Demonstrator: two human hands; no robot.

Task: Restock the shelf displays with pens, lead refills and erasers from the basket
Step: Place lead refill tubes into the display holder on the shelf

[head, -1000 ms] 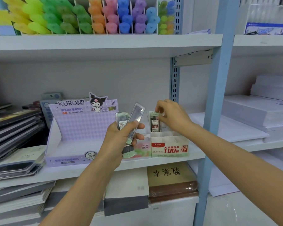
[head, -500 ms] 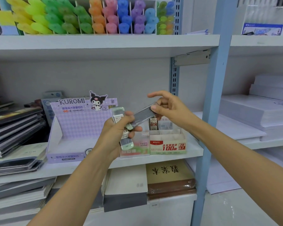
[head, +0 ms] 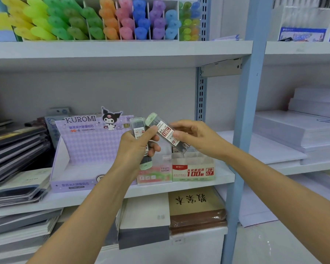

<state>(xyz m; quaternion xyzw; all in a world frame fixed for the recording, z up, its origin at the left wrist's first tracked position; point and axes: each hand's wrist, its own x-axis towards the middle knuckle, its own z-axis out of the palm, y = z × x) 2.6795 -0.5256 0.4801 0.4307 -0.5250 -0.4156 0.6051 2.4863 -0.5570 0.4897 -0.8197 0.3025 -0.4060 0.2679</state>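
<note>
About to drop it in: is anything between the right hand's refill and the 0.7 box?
Nothing visible. The refill, pinched by the right hand, is tilted just above the open 0.7 box. The left hand, gripping other refills, is off to the left.

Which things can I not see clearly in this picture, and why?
Head view throughout.
The basket: outside the frame.
How many refill cases the left hand holds: its fingers cover them.
The inside of the red-and-white display box: the right hand and its tilted case hide it.
Fine print on that case's label: too small.
</note>
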